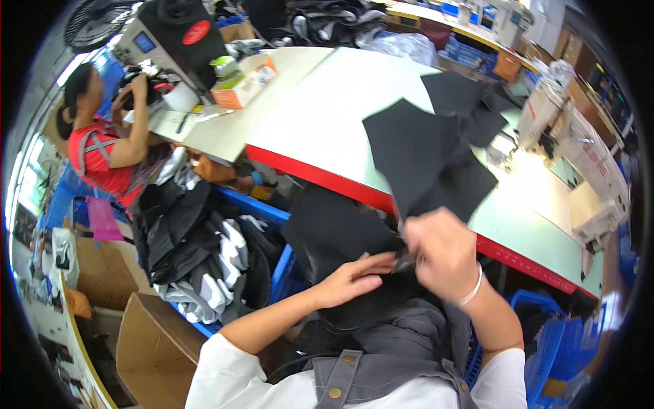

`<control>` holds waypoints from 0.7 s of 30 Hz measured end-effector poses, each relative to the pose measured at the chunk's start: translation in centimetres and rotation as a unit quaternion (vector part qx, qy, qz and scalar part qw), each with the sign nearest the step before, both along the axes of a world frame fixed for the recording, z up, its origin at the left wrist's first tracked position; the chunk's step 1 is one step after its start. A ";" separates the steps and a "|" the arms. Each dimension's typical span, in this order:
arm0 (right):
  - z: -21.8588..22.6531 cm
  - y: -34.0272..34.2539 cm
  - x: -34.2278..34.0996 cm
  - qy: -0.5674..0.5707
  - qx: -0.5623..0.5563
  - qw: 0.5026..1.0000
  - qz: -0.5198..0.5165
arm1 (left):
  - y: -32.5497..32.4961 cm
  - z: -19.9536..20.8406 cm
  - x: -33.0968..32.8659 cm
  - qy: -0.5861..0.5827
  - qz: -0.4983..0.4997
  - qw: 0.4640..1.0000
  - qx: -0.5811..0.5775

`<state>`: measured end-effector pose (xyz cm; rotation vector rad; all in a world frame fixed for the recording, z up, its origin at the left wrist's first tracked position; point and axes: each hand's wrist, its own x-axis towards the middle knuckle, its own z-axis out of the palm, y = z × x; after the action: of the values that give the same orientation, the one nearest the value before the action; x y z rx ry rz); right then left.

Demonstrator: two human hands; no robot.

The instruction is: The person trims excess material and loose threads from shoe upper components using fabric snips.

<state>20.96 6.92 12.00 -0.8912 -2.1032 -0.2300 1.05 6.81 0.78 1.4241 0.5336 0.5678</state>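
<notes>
A black fabric piece hangs below the table's red front edge, over my lap. My left hand is closed on its lower right part, thumb and fingers pressed towards each other. Just to the right, my right hand is curled closed and smeared by motion. Something small and greyish shows between the hands, too blurred to name, and what the right fingers hold is hidden. Beyond that hand, several dark cut pieces lie overlapping on the pale green tabletop.
A sewing machine with its lamp lit stands at the right. Left of me, a blue crate holds heaped black and white fabric, beside a cardboard box. A person in red works at far left. Blue baskets stand at lower right.
</notes>
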 end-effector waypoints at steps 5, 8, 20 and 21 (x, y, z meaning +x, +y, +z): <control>-3.4 -5.5 -3.4 -0.138 -0.101 0.980 0.101 | -1.2 -1.6 -1.7 -0.308 -0.004 0.885 -0.349; -7.7 -5.3 -3.4 -0.104 -0.151 0.980 0.082 | -1.6 -1.0 -0.8 -0.082 0.105 0.928 -0.348; -5.1 -2.0 3.0 -0.110 -0.175 0.977 0.052 | -5.0 -2.4 -1.0 -0.050 0.230 0.932 -0.276; -4.0 -1.9 3.4 -0.069 -0.219 0.973 0.031 | -5.2 -2.5 -1.1 -0.049 0.228 0.932 -0.277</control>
<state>24.33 5.05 8.05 -1.0859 -2.3532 0.2224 -0.03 1.63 -1.69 0.7278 0.8750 0.7773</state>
